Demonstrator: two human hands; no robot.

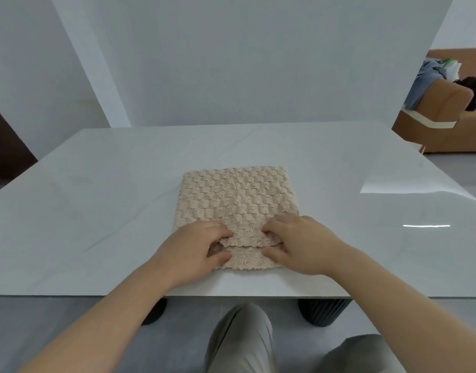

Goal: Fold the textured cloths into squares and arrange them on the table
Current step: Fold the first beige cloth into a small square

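Pinching the near hem for a fold

Gripping the beige textured cloth [235,200], flat near the table's [97,211] front edge, with left hand [202,244] and right hand [296,242] pinched on the near edge, likely to carry it over evenly.

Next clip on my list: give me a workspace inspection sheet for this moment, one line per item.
Surface: pale glossy table, bare apart from one cloth; window glare at its right.
Job's things: one beige textured cloth lying flat near the front edge, its near edge lifted into a small fold.
Clutter: nothing seen on the table.
Grippers: left hand and right hand both pinch the cloth's near edge, side by side.
Cables: nothing seen.
Surroundings: white wall panels behind; brown sofa with a pile of clothes at far right; dark ribbed table legs and the person's knees below.
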